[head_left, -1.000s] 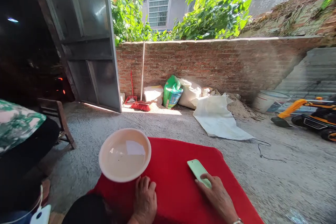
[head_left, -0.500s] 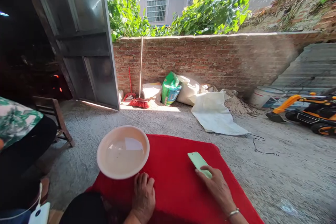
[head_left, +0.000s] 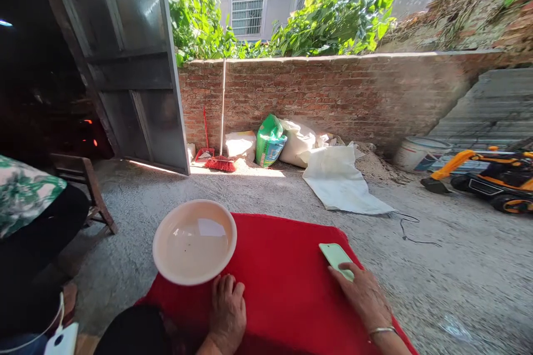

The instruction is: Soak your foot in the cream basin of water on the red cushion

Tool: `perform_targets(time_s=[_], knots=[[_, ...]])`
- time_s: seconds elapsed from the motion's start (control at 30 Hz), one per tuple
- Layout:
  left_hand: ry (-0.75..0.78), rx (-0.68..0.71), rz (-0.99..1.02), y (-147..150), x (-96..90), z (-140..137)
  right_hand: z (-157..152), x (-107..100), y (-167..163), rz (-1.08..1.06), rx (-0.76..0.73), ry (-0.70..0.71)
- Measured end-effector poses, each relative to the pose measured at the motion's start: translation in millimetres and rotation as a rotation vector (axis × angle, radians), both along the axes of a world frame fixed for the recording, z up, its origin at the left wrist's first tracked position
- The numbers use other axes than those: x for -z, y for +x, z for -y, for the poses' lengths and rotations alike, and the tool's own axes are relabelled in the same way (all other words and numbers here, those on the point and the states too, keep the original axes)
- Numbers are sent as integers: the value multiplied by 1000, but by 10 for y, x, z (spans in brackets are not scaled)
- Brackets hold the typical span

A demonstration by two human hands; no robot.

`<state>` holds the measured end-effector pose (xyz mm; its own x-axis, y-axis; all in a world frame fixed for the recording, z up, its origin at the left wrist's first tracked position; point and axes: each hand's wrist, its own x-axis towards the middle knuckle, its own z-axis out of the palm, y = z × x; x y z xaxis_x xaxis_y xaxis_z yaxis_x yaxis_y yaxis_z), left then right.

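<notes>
A pale green phone [head_left: 333, 258], or a case shaped like one, lies at the right side of a red cloth [head_left: 275, 266]. My right hand [head_left: 364, 295], with a bracelet at the wrist, grips its near end between thumb and fingers. Close to the cloth's near edge, my left hand [head_left: 228, 310] rests palm down and holds nothing, its fingers slightly bent and the thumb apart. Just beyond those fingertips stands a round pinkish basin [head_left: 166, 266] with clear water and a few dark specks inside.
At left, a seated person [head_left: 25, 199] is partly in view near a wooden chair [head_left: 94, 194] and a white phone [head_left: 62, 339] on a cable. Sacks [head_left: 270, 141], a broom [head_left: 220, 163] and a white sheet [head_left: 339, 177] lie along the brick wall. A toy excavator [head_left: 487, 177] stands right.
My right hand has moved the green phone rightward across the red cloth, towards its right edge. My left hand and the basin have stayed in place.
</notes>
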<state>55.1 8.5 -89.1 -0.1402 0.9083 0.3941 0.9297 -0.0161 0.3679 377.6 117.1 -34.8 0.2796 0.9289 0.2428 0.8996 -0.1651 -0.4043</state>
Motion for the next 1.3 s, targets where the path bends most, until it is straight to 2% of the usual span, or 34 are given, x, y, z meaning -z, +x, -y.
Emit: perform_targets(time_s=[0.17,0.3,0.37,0.5,0.6,0.67,0.73,0.83,0.93,1.0,1.07,1.23,1.3], knots=[[18,-4,-13,-6,45,-19,75,45,-407,-49,-221,68],[23,-2,-20,-16,64,-18,99,35,-690,-10,-383,62],[22,-7,-15,-16,49,-3,84,19,-668,16,-350,13],[-10,-8,7,-11,-16,27,35,-16,-347,42,-133,-85],[-28,-2,16,-6,-50,28,12,-36,-98,18,4,-85],[-31,-2,16,-3,-51,18,20,-41,-52,-20,23,-55],[-38,-1,6,-4,-38,4,56,-33,-139,-66,-35,-8],[-45,0,-27,-8,-5,-15,153,1,-453,-116,-218,48],[-25,-19,-63,-8,29,-21,244,34,-763,-91,-405,67],[-9,-25,-71,-6,41,-16,271,38,-846,-46,-457,66],[0,-23,-60,-3,39,-7,263,23,-800,-13,-431,46],[-9,-12,-32,8,-2,14,179,-75,-405,-4,-169,-64],[-22,-17,-33,14,-20,15,173,-114,-322,-21,-115,-83]])
